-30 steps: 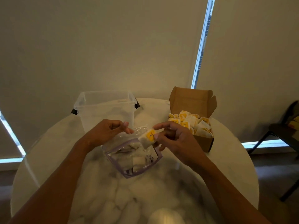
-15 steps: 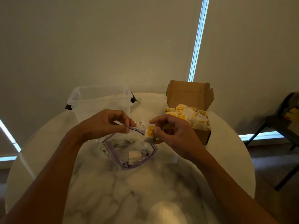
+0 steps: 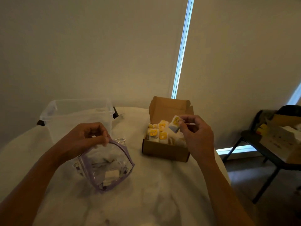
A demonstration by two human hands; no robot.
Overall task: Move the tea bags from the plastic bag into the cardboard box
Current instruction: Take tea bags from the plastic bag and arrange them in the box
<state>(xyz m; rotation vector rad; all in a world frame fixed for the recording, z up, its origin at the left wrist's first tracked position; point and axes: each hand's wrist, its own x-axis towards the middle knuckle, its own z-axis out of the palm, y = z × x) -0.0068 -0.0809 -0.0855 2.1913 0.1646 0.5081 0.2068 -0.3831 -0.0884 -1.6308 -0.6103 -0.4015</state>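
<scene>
A clear plastic bag (image 3: 105,167) with a purple zip rim lies open on the white table, a few tea bags still visible inside. My left hand (image 3: 86,137) pinches the bag's far rim and holds it open. The brown cardboard box (image 3: 164,152) stands to the right, its lid flap up, with several white and yellow tea bags (image 3: 157,133) inside. My right hand (image 3: 197,136) pinches one tea bag (image 3: 175,123) with a yellow label just above the box's contents.
A clear, empty plastic tub (image 3: 76,116) stands behind the bag at the table's back left. The round white marble table (image 3: 146,193) ends close behind the box. A dark chair (image 3: 268,149) carrying boxes stands on the floor at the right.
My right hand has carried the tea bag from the plastic bag's mouth rightward to above the cardboard box. My left hand still holds the bag's rim. The camera view has shifted.
</scene>
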